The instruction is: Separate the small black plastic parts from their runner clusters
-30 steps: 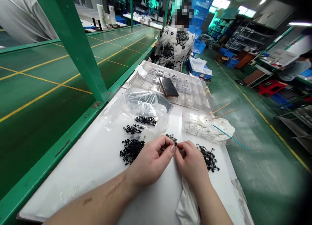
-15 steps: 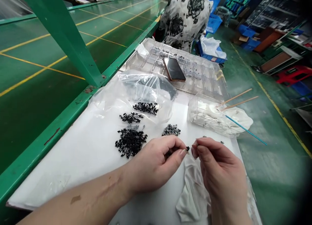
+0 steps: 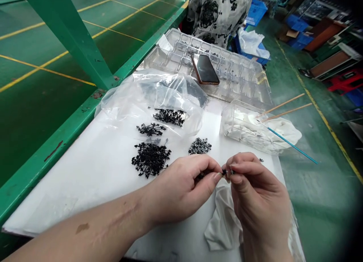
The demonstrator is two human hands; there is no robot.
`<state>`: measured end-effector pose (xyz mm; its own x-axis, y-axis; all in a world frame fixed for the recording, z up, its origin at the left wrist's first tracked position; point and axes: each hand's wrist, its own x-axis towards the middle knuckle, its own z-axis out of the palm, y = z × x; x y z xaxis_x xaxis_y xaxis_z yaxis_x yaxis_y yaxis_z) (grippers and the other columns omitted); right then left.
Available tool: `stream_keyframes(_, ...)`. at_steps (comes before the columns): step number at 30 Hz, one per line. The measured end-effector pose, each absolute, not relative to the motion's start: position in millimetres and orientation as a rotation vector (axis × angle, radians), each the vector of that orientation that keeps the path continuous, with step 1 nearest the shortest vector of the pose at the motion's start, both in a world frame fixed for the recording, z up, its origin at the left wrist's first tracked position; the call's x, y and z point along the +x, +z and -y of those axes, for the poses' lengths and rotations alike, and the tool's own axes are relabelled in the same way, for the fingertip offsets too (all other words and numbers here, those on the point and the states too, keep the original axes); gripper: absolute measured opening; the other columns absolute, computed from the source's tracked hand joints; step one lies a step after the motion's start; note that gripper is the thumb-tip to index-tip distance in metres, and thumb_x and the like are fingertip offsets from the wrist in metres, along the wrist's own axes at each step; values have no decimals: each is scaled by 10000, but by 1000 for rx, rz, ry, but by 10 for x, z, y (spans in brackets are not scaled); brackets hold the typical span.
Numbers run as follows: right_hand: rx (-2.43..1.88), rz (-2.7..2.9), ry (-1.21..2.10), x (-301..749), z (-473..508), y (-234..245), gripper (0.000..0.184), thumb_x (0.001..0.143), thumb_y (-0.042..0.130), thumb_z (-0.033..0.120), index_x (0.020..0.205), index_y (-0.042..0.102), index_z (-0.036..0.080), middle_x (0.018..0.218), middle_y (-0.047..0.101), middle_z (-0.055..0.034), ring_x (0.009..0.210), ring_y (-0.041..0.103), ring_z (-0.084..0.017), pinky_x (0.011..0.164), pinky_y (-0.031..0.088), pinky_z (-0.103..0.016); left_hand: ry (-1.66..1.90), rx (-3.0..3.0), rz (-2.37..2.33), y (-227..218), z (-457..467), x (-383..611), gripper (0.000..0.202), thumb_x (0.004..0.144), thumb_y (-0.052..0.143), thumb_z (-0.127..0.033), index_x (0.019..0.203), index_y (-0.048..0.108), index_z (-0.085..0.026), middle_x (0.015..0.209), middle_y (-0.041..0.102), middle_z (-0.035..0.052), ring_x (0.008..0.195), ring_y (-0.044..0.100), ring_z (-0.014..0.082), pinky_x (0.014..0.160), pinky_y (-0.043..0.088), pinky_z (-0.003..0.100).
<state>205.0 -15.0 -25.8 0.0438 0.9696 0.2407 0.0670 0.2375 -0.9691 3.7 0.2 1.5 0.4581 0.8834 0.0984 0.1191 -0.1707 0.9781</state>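
Observation:
My left hand (image 3: 183,190) pinches a small black plastic part (image 3: 224,172) between thumb and forefinger; its rear end is hidden by my fingers. Tip to tip with it, my right hand (image 3: 258,190) is closed on a tiny grey ring-like piece (image 3: 233,172), mostly covered by the fingertips. Whether the two pieces are joined I cannot tell. Just beyond my left hand lies a heap of grey and black ring-like pieces (image 3: 200,145). Left of it is a pile of thin black plastic parts (image 3: 150,158), with a smaller bunch (image 3: 150,129) behind.
More black parts lie at the mouth of a clear plastic bag (image 3: 127,92). A phone (image 3: 205,69) rests on a clear compartment tray (image 3: 246,78). Sticks stand out of a clear box (image 3: 241,135) at right. White cloth (image 3: 222,222) lies under my right hand. Someone in floral clothing (image 3: 218,14) is opposite.
My right hand has moved left, closing the gap, so its fingertips now meet the black part in my left hand. The view has shifted slightly.

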Motion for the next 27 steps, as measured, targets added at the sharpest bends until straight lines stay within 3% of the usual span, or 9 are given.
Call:
stream_keyframes(15, -1092, 1300, 1130, 2077, 140, -254, 109, 899, 834, 239, 996, 805, 278, 973, 616, -31, 882, 613, -159, 726, 495, -281, 896, 1691, -870, -20, -12, 15, 148, 1076, 543, -199, 1019, 678, -183, 979, 745, 31, 876, 671, 161, 797, 498, 259)
stream_keyframes(27, -1154, 1377, 978, 2046, 145, -209, 116, 853, 872, 228, 941, 810, 270, 941, 638, -37, 881, 637, -174, 669, 502, -274, 901, 1752, -875, -34, -5, 12, 186, 1098, 524, -208, 1055, 701, -168, 1002, 756, 49, 871, 676, 161, 816, 519, 261)
